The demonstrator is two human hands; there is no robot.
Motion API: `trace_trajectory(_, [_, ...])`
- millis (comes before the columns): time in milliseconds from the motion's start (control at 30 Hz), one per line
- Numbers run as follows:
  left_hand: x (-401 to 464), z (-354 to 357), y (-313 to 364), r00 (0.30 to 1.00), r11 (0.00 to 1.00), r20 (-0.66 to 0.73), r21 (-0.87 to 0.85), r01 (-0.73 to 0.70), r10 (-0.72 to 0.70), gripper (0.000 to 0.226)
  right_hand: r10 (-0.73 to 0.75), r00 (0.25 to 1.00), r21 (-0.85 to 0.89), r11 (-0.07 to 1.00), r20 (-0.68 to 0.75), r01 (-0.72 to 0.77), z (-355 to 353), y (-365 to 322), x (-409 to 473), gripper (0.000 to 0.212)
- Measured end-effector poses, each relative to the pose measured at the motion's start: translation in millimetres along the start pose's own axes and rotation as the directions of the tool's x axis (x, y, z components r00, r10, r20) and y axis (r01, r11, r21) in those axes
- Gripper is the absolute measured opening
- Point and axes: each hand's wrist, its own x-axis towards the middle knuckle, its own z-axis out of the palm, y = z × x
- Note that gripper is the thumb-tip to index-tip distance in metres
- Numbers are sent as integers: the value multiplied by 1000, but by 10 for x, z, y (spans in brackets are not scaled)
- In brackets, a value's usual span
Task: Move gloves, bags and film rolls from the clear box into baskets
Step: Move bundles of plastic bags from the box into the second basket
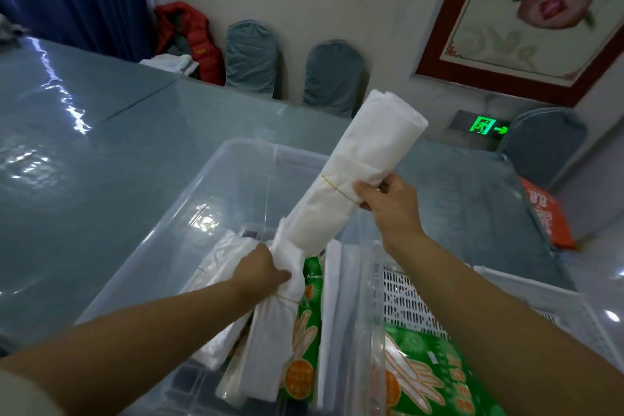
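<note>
**Both hands on white rolls over the clear box**

The right hand [385,203] is gripping a long white roll [351,179], fingers and thumb curled round it near a yellow rubber band, and is holding it tilted in the air above the clear box [216,186]. The left hand [261,268] is reaching into the box and clutching the crumpled top of a second white bundle [266,334], which is lying inside against a green glove packet [305,331]. More white rolls are lying in the box on either side. Just right of the box a white slotted basket [415,307] is sitting on the grey-blue desk [101,152], with another green glove packet [429,378] lying in it. Covered chairs [253,57] are standing beyond the desk.
</note>
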Motion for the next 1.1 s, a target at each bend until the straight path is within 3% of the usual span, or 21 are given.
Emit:
trace_trajectory(200, [-80, 43, 40, 997, 997, -37, -34, -71, 69, 23, 2, 994, 14, 1000, -112, 0, -83, 18, -65, 18])
trace_trajectory(367, [-228, -78, 251, 967, 972, -212, -152, -177, 142, 6, -40, 960, 24, 999, -276, 48, -216, -143, -76, 11])
trace_trajectory(533, [-358, -523, 804, 830, 890, -505, -229, -395, 238, 10, -109, 900, 73, 986, -422, 153, -475, -394, -82, 12])
trace_trajectory(667, [-540, -898, 1558, 735, 769, -608, -301, -564, 300, 10, -120, 886, 153, 966, -447, 208, -767, -573, -79, 11])
trace_trajectory(733, [-664, -962, 1960, 728, 722, -589, -326, -611, 350, 13, -119, 888, 173, 961, -444, 215, -996, -617, -75, 10])
trace_trajectory(867, [-902, -712, 2667, 777, 673, -408, -396, -624, 480, 25, -86, 901, 202, 961, -426, 187, -1711, -565, -86, 6])
trace_trajectory(967, [-996, -199, 3176, 801, 665, -313, -447, -598, 510, 29, -43, 903, 147, 982, -426, 117, -2436, -429, -114, 8])
trace_trajectory(1100, [-994, 889, 3649, 862, 725, -161, -480, -494, 481, 21, 34, 888, -11, 999, -458, -43, -3484, -60, -184, 14])
